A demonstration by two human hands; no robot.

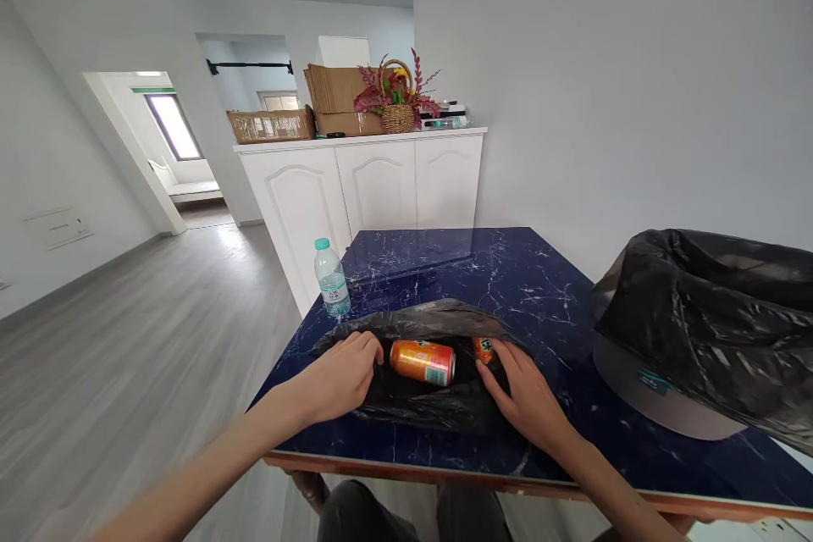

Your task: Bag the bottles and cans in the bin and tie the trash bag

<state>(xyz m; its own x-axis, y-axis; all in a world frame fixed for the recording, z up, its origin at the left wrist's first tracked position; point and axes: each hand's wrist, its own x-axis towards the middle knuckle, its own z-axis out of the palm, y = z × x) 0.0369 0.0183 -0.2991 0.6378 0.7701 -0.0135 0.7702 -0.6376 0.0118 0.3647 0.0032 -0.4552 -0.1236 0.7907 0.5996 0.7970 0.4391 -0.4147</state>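
Note:
A black plastic bag (419, 415) lies spread on the dark blue table, its mouth facing up. In that mouth an orange soda can (423, 362) rests on its side. My left hand (349, 368) has its fingers curled over the bag's left edge, close to the can's end. At the bag's right side my right hand (524, 394) closes thumb and fingers around a second orange can (483, 349), mostly hidden by the hand and the bag.
A water bottle (332, 279) with a teal cap stands at the table's left edge. On the right is a grey bin (654, 398) lined with a black bag (717, 313). Behind the marbled table (445, 262), a white cabinet (381, 178) carries cardboard boxes (343, 97) and a flower basket (398, 117).

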